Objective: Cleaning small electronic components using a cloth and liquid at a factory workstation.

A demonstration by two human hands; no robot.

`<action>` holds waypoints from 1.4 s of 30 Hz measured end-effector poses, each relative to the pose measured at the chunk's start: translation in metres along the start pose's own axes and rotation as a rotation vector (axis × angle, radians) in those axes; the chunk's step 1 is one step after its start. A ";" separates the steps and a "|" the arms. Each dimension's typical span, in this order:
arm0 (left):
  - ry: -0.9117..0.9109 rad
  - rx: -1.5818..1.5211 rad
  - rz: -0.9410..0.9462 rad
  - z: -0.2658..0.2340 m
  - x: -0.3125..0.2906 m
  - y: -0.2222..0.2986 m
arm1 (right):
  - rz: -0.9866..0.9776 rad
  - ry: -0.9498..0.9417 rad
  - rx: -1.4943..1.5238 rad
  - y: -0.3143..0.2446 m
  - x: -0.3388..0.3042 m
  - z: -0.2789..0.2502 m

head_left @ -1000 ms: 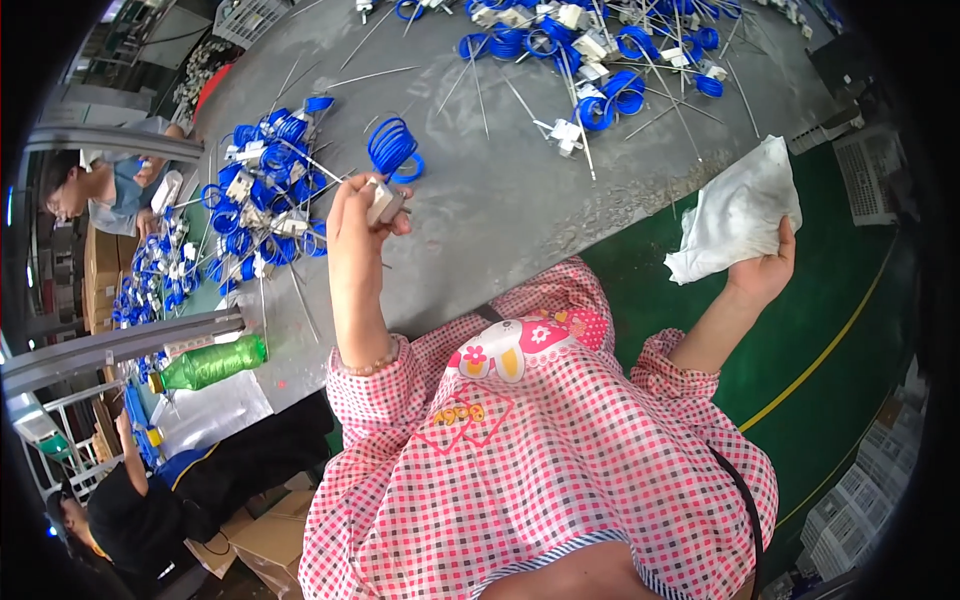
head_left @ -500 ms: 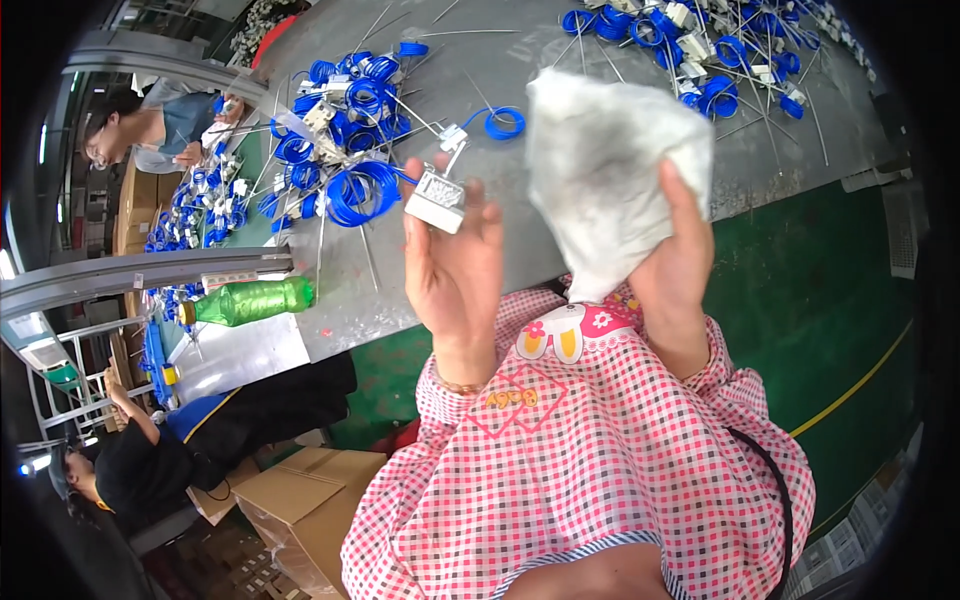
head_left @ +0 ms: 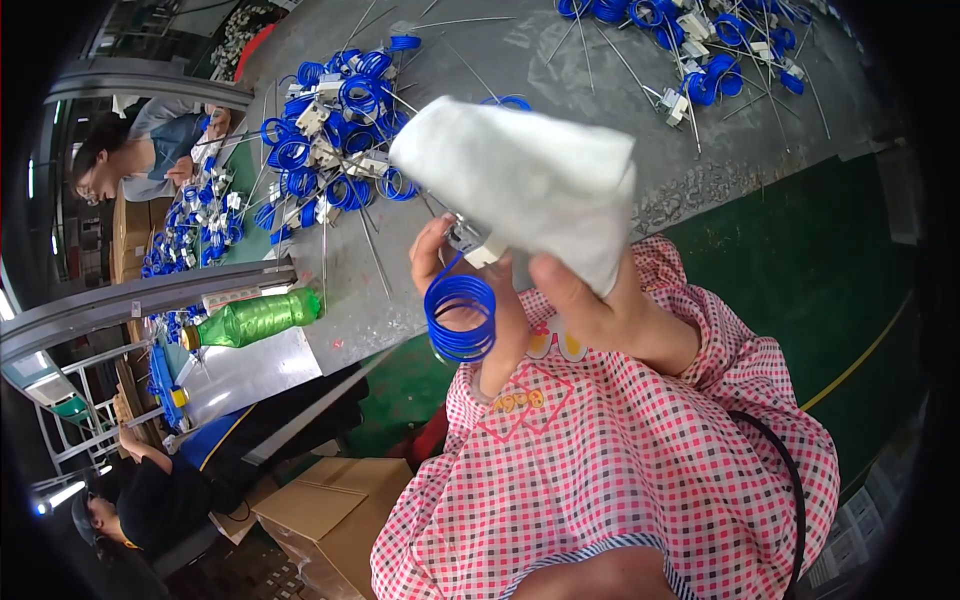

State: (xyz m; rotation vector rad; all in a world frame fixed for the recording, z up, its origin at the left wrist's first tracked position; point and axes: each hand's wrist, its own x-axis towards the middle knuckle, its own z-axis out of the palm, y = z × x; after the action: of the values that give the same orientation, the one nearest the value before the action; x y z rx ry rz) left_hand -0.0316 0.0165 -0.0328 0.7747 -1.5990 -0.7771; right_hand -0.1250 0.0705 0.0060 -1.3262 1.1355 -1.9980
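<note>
My left hand is closed around a small thermostat with a white block body and a metal top. From it hangs a coil of blue tubing, in front of my palm and wrist. My right hand grips a folded white cloth by its lower right part, thumb on the near side. The cloth is held up just over the thermostat and hides its far side; whether the two touch I cannot tell. It also covers part of another blue coil on the table behind.
On the grey table lies a pile of similar blue-coiled thermostats, with another pile farther right. Thin metal rods stick out. A green bottle lies at left, near a metal rail. Two people are at left; a cardboard box stands below.
The cloth has swung left, from beside my left hand to over the thermostat. My left hand has curled its fingers and turned, and the blue coil now hangs lower, before the palm.
</note>
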 end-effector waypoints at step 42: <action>0.129 -0.175 -0.286 -0.010 -0.018 0.008 | 0.224 0.046 0.091 0.018 0.008 0.020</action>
State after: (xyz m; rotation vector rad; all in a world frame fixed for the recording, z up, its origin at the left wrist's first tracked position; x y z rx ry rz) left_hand -0.0200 0.0356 -0.0347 0.9176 -1.3015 -1.0362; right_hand -0.1112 0.0476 -0.0016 -1.0633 1.1456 -1.9012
